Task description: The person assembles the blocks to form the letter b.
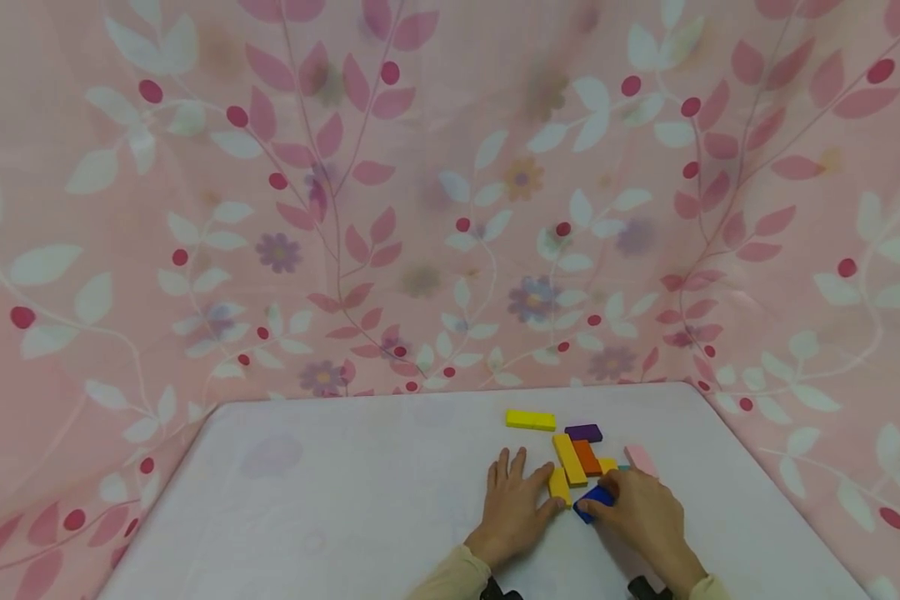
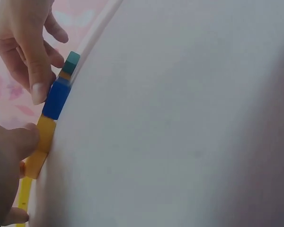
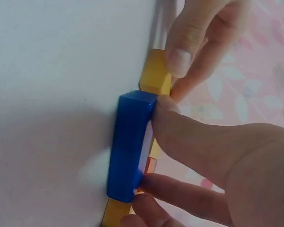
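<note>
Toward the right of the white table lies a group of coloured wooden blocks. My right hand [image 1: 648,512] pinches a blue block [image 1: 594,503] by its ends, between thumb and fingers; the right wrist view shows the block's long side. My left hand [image 1: 516,508] holds a short yellow block [image 1: 559,487] with thumb and index finger, its other fingers spread on the tabletop. Beyond that block, a longer yellow block [image 1: 569,460] lies beside an orange block [image 1: 587,457]. Another yellow block [image 1: 607,465] and a teal block [image 1: 624,467] are partly hidden by my right hand.
A bright yellow block [image 1: 530,420] and a purple block [image 1: 583,432] lie farther back. To the right is a pink block [image 1: 641,460]. The white table [image 1: 307,500] stretches left, with a floral curtain [image 1: 420,208] behind its far edge.
</note>
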The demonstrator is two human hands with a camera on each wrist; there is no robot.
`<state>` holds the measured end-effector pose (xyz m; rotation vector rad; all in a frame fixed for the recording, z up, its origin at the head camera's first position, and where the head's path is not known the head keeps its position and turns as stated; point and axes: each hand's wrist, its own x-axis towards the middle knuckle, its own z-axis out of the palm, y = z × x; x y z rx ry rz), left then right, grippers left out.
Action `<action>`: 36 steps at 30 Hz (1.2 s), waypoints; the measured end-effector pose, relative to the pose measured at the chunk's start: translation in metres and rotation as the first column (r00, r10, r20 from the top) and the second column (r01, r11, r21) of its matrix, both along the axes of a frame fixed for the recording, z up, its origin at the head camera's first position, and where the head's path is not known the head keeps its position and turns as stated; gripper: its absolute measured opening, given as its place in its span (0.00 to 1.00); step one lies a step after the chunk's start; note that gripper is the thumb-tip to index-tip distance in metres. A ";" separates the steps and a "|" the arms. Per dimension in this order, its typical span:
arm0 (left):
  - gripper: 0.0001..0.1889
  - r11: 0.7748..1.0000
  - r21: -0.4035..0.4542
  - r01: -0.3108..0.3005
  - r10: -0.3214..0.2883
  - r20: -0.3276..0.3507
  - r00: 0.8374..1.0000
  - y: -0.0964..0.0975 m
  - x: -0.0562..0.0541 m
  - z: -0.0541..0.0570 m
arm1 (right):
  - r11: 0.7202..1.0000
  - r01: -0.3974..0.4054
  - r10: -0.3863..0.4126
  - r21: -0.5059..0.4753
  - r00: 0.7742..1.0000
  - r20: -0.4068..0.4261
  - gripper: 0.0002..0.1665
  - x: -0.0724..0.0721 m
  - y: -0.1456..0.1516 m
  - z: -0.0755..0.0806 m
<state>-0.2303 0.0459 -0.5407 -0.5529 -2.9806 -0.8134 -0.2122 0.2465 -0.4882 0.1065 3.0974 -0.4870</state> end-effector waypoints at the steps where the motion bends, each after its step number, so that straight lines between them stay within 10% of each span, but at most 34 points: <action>1: 0.28 1.000 -0.006 -0.003 0.003 -0.001 1.000 0.000 0.000 0.000 | 1.000 -0.003 0.003 -0.002 1.000 0.007 0.39 0.000 0.000 0.000; 14: 0.27 0.972 -0.236 -0.021 0.014 -0.032 0.999 -0.009 0.007 0.016 | 0.996 -0.022 0.027 -0.082 0.998 0.057 0.35 0.004 -0.008 0.002; 36: 0.27 0.952 -0.304 -0.047 0.006 -0.134 0.991 -0.097 0.035 0.019 | 0.987 -0.119 0.116 -0.105 0.993 -0.035 0.25 -0.001 -0.056 -0.005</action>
